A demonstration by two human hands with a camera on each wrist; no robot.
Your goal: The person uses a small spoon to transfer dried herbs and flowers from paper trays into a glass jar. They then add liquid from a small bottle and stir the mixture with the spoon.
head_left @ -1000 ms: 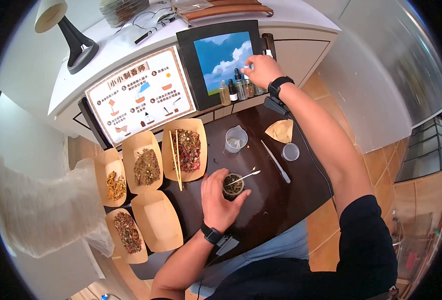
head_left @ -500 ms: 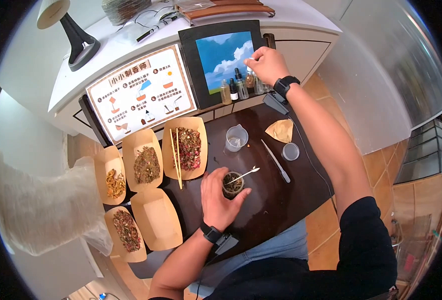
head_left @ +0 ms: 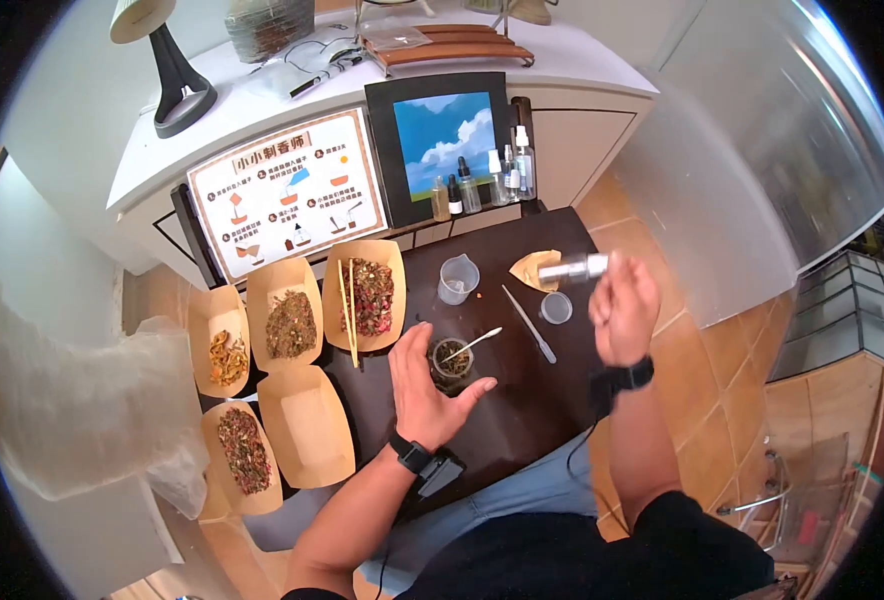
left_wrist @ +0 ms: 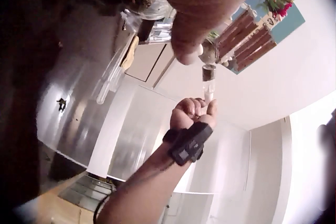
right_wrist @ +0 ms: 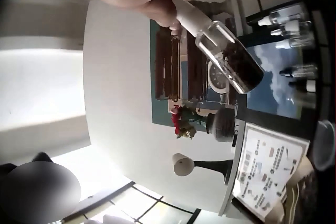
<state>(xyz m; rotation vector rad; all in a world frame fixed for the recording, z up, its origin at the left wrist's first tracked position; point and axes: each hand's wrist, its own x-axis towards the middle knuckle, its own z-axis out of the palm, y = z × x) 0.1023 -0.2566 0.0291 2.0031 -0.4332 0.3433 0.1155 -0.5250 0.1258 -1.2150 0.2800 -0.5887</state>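
My right hand is raised off the table's right side and pinches a small glass bottle by its white cap. Dark bits fill the bottle's far end in the right wrist view; in the head view the bottle is blurred. Around the left side of a small clear jar lies my left hand, its fingers fairly straight and its thumb spread out on the near side. Dark plant pieces sit in the jar, and a thin pale stick with a white tip leans out of it.
Paper trays of dried plants stand at the left, chopsticks across one. A measuring cup, plastic dropper, lid and folded brown paper lie beyond the jar. Several bottles line the ledge behind.
My right hand has come back from the bottle row towards me and to the right, bringing the small bottle. The left hand's thumb has spread farther from the jar. The head view has shifted slightly.
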